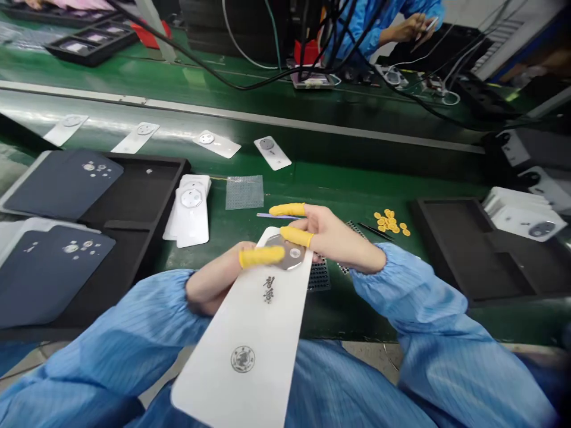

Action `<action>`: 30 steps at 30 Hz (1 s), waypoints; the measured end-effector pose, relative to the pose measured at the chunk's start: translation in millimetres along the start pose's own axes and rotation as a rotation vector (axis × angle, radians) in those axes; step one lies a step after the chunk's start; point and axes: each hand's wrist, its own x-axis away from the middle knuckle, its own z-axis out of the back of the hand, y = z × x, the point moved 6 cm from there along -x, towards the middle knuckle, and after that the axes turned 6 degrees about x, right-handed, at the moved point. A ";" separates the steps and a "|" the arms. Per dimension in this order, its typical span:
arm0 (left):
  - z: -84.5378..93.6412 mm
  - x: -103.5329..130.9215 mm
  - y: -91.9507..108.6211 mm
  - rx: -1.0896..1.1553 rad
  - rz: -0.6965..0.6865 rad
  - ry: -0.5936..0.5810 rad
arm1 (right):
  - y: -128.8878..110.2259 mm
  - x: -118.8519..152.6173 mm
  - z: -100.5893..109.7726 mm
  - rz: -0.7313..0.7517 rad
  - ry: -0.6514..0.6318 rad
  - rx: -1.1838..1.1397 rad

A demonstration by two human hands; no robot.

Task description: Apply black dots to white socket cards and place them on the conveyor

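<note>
A long white panel (254, 333) with dark characters and a round emblem is tilted in front of me. At its upper end sits a round grey disc (292, 257). My left hand (236, 267) is closed on the panel's left edge, its yellow-covered thumb lying over the disc. My right hand (328, 235) holds the panel's upper right edge, with one yellow-covered finger on the disc and another stretched out beyond it. Behind my right wrist lies a black dotted sheet (319, 276), partly hidden. A thin purple strip (267, 215) lies just beyond the panel.
Black trays (151, 202) (473, 238) stand left and right, the left one with dark panels (57, 184). White cards (194, 220) are stacked at centre left. Yellow finger cots (390, 222) and tweezers (376, 232) lie at right. Cables hang at the back, near another person's hands (408, 30).
</note>
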 end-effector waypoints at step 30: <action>80.5 -281.2 130.2 -1.018 -0.309 0.895 | 145.3 137.2 92.1 0.133 0.881 0.970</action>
